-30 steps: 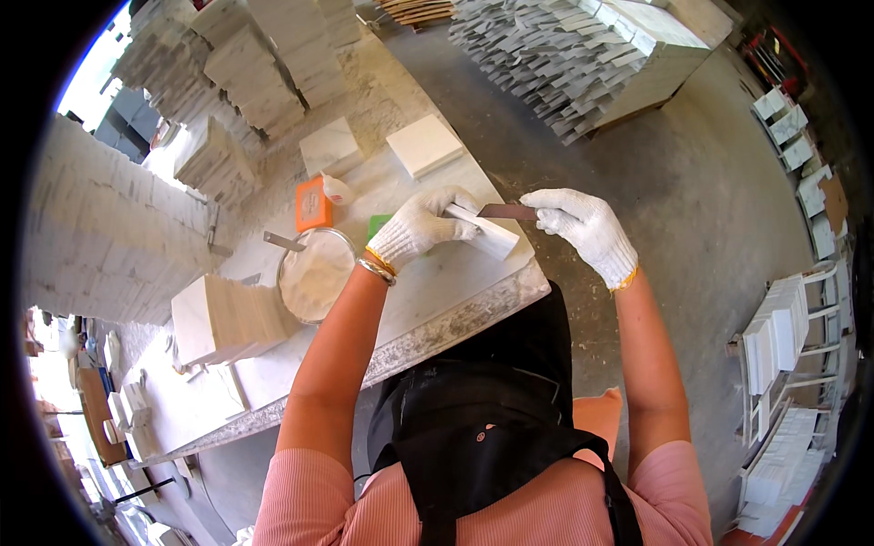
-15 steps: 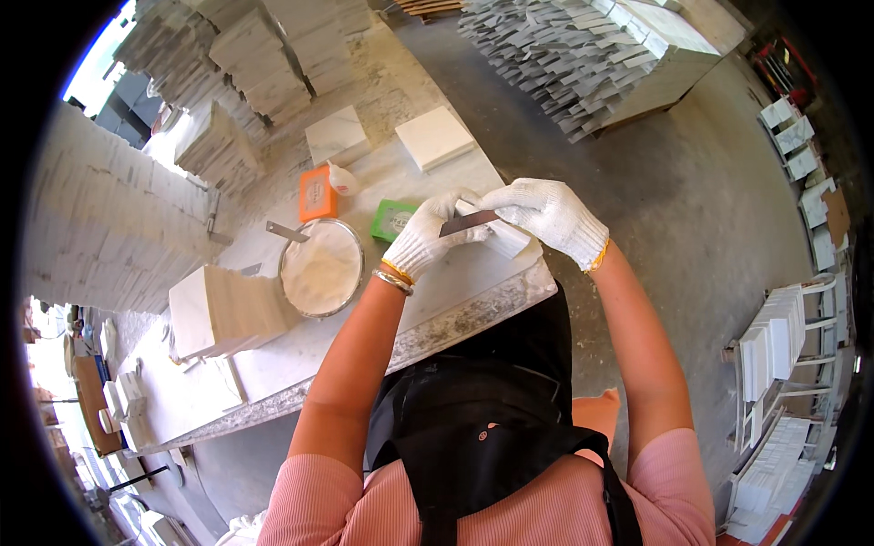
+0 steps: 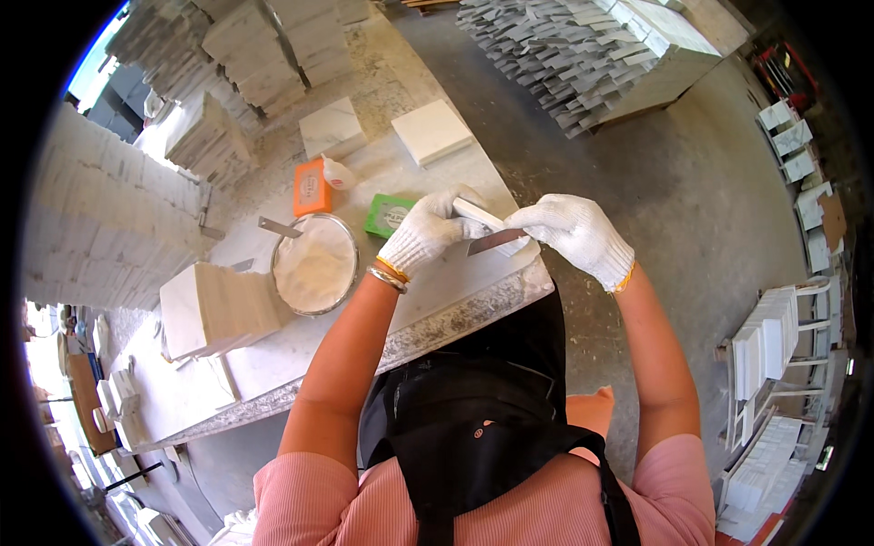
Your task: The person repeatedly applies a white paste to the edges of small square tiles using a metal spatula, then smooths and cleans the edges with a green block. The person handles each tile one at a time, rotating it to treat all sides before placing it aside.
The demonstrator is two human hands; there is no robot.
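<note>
My left hand [image 3: 426, 232], in a white glove, grips a small white tile piece [image 3: 477, 214] above the right end of the stone worktable [image 3: 437, 314]. My right hand [image 3: 572, 232], also gloved, holds a flat metal blade [image 3: 496, 241] whose tip lies against the underside of the tile piece. Both hands meet over the table's near right corner. A round bowl of white paste [image 3: 314, 266] with a metal tool in it stands left of my left hand. A green box [image 3: 388, 215] lies just behind that hand.
An orange box [image 3: 310, 187] and a small white bottle [image 3: 338, 172] sit behind the bowl. A stack of square tiles [image 3: 217, 309] stands at the table's left, loose white tiles [image 3: 431, 131] at the back. Tile stacks fill pallets [image 3: 583, 55] and racks [image 3: 769, 346] around.
My right hand has drawn the blade in under the tile piece, and both hands have closed together. The view has shifted a little; the table things have not moved.
</note>
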